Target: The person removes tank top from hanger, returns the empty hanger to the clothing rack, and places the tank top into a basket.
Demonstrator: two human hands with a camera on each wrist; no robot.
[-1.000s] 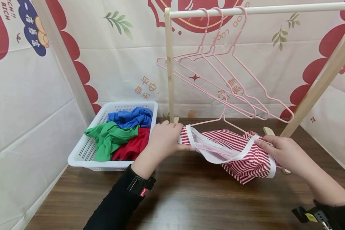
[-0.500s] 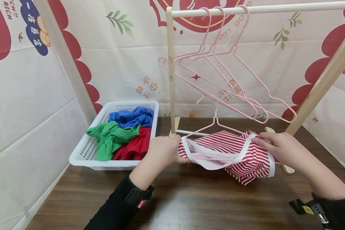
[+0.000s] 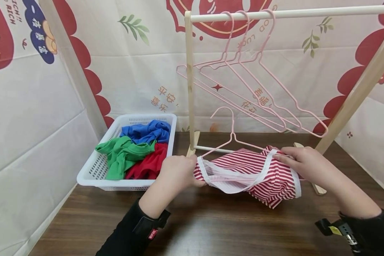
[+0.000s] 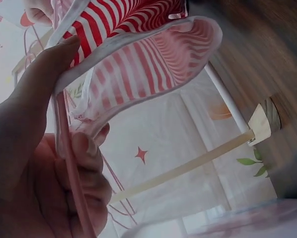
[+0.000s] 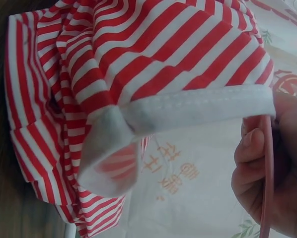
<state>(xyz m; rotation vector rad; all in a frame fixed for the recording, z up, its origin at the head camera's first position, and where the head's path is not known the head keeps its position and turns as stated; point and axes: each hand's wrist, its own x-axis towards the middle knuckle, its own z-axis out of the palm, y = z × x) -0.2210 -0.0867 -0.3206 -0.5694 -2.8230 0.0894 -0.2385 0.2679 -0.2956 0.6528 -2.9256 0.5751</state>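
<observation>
A sleeveless top (image 3: 276, 181) with red and white stripes and white trim is spread between my hands, over the table. A pink hanger (image 3: 233, 137) runs inside it, its neck and hook rising above the neckline with the hook curving left. My left hand (image 3: 176, 174) grips the top's left shoulder; in the left wrist view its curled fingers lie around the hanger's arm (image 4: 75, 183). My right hand (image 3: 304, 165) holds the other shoulder, thumb and fingers over the cloth. In the right wrist view the hanger's end (image 5: 268, 178) sticks out past the armhole into that hand.
Three pink hangers (image 3: 272, 26) hang on the rack's white rod (image 3: 323, 13), behind and above my hands. A wooden post (image 3: 190, 81) stands near my left hand. At left, a white basket (image 3: 115, 183) holds green (image 3: 124, 153), blue (image 3: 150, 131) and red clothes (image 3: 155, 160).
Both hands have shifted slightly left and toward me with the striped top. The hanger's neck has moved left, and its hook has turned so that its full curve shows.
</observation>
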